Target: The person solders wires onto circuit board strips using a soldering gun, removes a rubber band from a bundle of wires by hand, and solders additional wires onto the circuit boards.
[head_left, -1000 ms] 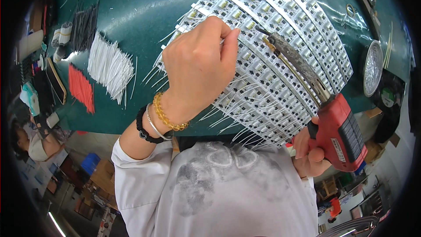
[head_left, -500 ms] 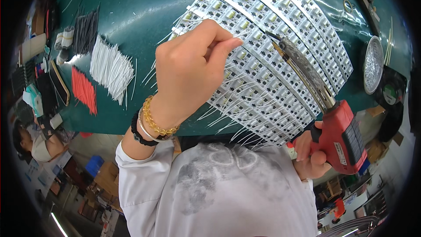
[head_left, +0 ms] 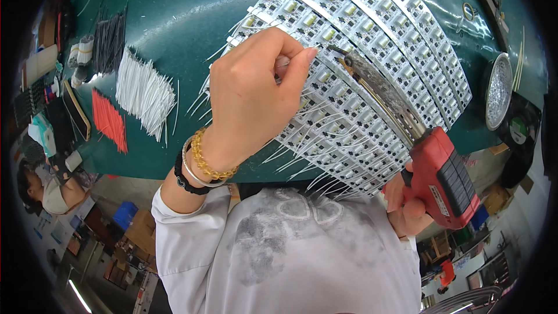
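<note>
Left hand point(head_left: 253, 84) pinched, thumb against index finger, over the LED circuit-board panel point(head_left: 383, 40); can't tell if a wire is between them. Right hand point(head_left: 408, 203) grasping the red soldering gun point(head_left: 442, 177) by its handle, dark tip point(head_left: 336, 50) just beside the left fingertips. Panel lies on green table point(head_left: 174, 0), white wires point(head_left: 325, 181) sticking out along its near edge, loose white wire pile point(head_left: 144, 94) well to the left. Risks, my read: small slip of the gun could burn the pinching fingers if the tip's hot; left wrist brushing the wire ends could bend them or pull joints loose
</note>
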`<state>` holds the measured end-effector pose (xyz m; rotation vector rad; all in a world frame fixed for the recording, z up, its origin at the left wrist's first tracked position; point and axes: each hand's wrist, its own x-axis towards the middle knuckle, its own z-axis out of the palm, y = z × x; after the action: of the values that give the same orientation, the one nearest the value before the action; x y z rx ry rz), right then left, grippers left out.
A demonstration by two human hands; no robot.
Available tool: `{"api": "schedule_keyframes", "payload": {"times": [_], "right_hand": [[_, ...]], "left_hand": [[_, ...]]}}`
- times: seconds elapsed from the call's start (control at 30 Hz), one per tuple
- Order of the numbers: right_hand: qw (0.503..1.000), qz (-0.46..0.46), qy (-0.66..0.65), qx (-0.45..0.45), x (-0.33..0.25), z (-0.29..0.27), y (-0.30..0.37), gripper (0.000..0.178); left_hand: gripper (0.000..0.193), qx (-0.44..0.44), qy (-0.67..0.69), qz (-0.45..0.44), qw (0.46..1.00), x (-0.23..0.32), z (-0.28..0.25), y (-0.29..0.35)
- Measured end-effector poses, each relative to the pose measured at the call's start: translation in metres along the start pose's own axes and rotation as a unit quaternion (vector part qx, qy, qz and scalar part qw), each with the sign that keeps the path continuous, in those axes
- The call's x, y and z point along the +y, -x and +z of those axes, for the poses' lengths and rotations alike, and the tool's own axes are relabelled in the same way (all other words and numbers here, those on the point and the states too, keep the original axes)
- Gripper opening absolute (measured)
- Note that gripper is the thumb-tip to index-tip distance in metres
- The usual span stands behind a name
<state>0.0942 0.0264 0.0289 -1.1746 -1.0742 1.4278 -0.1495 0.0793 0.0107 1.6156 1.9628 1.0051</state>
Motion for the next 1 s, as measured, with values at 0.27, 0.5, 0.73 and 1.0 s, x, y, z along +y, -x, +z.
{"api": "schedule_keyframes", "payload": {"times": [0.27, 0.5, 0.73, 1.0], "right_hand": [[1.0, 0.002, 0.023, -0.017, 0.008, -0.003, 0.001, 0.078], [0.93, 0.128, 0.218, -0.268, 0.004, -0.065, -0.003, 0.021], [0.949, 0.08, 0.155, -0.262, -0.013, -0.057, -0.012, 0.031], [0.979, 0.033, 0.086, -0.183, 0.008, -0.033, -0.007, 0.042]], "left_hand": [[0.013, -0.006, 0.004, -0.007, 1.0, -0.001, -0.001, 0.0], [0.013, 0.006, -0.001, 0.016, 1.0, -0.004, 0.0, 0.0], [0.013, -0.001, 0.004, 0.012, 1.0, -0.003, -0.001, -0.002], [0.013, -0.007, 0.001, -0.002, 1.0, -0.004, -0.002, -0.001]]}}
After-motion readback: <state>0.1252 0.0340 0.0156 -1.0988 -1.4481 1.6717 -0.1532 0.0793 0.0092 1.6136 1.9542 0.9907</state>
